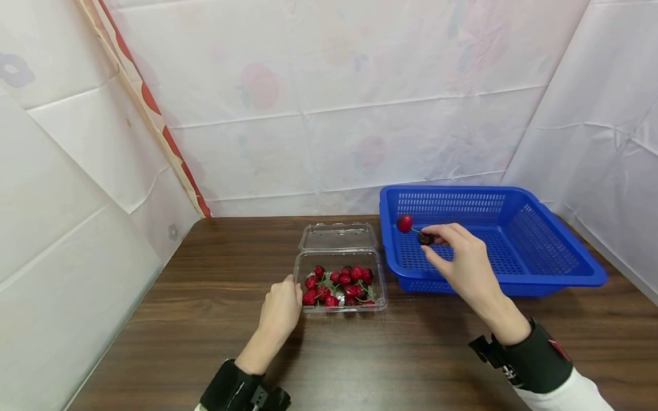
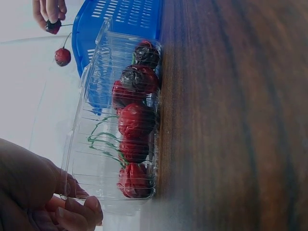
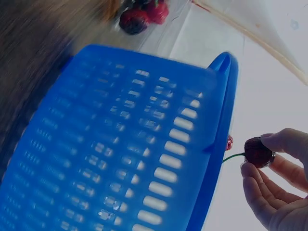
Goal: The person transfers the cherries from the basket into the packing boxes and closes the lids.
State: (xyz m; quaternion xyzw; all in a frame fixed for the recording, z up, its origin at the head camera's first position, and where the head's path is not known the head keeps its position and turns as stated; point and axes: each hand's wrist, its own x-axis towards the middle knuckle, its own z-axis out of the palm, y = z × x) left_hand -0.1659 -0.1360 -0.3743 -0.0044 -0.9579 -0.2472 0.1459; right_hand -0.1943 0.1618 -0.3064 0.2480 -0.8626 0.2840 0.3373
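Note:
My right hand (image 1: pixel 465 260) pinches a dark cherry (image 1: pixel 425 238) between thumb and fingers above the left part of a blue plastic basket (image 1: pixel 545 279). A bright red cherry (image 1: pixel 405 223) hangs beside it, joined by a green stem, as the left wrist view also shows. My left hand (image 1: pixel 281 305) grips the left side of a clear plastic clamshell box (image 1: pixel 381 285), thumb and fingers on its wall. Inside that box lie several red cherries (image 2: pixel 137 120), some with green stems and some dark-patched. Its hinged lid (image 1: pixel 337 237) is folded back towards the wall.
The box and basket stand side by side on a dark wood-grain table (image 1: pixel 205 308). White patterned sheeting (image 1: pixel 329 114) encloses the back and both sides. The basket has slotted walls and a raised rim.

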